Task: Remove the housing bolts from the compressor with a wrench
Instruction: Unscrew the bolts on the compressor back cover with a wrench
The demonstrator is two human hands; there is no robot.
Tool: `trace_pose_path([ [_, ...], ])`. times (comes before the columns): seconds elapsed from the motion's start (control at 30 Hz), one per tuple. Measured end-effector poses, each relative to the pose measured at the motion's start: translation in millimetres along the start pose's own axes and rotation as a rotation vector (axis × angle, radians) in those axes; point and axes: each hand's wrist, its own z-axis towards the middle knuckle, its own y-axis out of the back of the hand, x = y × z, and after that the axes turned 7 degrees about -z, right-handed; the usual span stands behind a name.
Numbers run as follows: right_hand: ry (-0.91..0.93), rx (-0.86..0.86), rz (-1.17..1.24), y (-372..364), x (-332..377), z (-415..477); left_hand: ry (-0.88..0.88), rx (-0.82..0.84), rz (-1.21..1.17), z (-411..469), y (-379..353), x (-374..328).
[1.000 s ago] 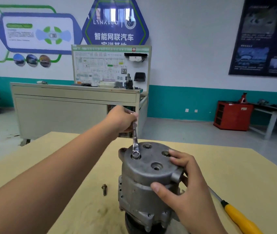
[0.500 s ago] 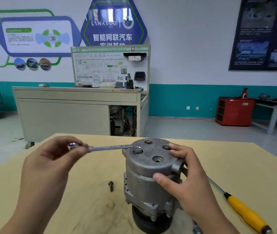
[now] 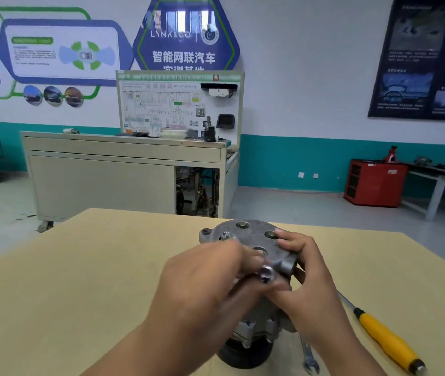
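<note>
- A flat steel spanner point(image 3: 308, 359) and a yellow-handled screwdriver point(image 3: 387, 337) lie on the tan wooden surface point(image 3: 80, 267); the right wrist covers the spanner's top.
- The blurred left hand point(image 3: 205, 289) grips a shiny silver wrench point(image 3: 266, 274); only its ring end shows clearly.
- The right hand point(image 3: 305, 289) clasps the upright grey metal compressor point(image 3: 254, 237), whose middle both hands hide.
- A cream cabinet point(image 3: 102, 180) stands behind.
</note>
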Motion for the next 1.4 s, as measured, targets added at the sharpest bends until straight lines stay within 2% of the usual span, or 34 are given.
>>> trace_pose_path([
  [0.17,-0.014,0.005,-0.011,-2,-2,2,-0.047,0.035,0.136,28,-17,-3],
  [0.33,0.002,-0.001,-0.04,-3,-3,1,-0.171,0.118,0.238,46,-42,6],
  [0.4,0.003,0.001,-0.024,-3,-2,2,-0.159,0.141,0.297,55,-50,11],
  [0.47,0.005,0.007,0.019,-2,-2,2,-0.061,0.112,0.276,70,-50,18],
  [0.53,0.002,0.003,0.055,0,-3,1,0.147,0.039,0.123,90,-44,28],
  [0.67,-0.008,-0.003,0.054,2,-6,0,0.507,0.016,-0.196,112,-39,48],
  [0.77,-0.002,-0.013,0.034,1,-7,0,0.587,-0.034,-0.366,109,-33,51],
  [0.83,-0.004,-0.017,0.034,1,-8,0,0.528,-0.028,-0.396,102,-27,48],
  [0.93,-0.01,-0.021,0.048,1,-9,-1,0.323,-0.01,-0.383,68,-14,29],
  [1.03,-0.006,-0.027,0.027,0,-9,0,0.132,0.075,-0.213,27,-8,22],
  [1.1,0.011,-0.043,0.007,-1,-6,-1,0.129,0.267,-0.185,8,-16,31],
  [1.13,0.016,-0.05,0.01,-1,-5,-1,0.128,0.276,-0.111,-8,-18,37],
  [1.17,0.021,-0.055,0.014,-1,-5,-1,0.225,0.328,-0.129,-12,-12,34],
  [1.2,0.027,-0.057,0.012,-1,-5,0,0.204,0.373,-0.099,-15,-7,26],
  [1.23,0.031,-0.055,0.0,-2,-5,0,0.106,0.408,-0.152,-13,-6,25],
  [1.27,0.03,-0.05,-0.013,-2,-4,0,0.064,0.39,-0.21,-17,-6,26],
  [1.3,0.027,-0.044,-0.019,-3,-5,1,-0.004,0.257,-0.236,-28,-3,31],
  [1.4,0.028,-0.025,-0.02,-5,-4,1,-0.034,0.224,-0.286,-37,3,47],
])
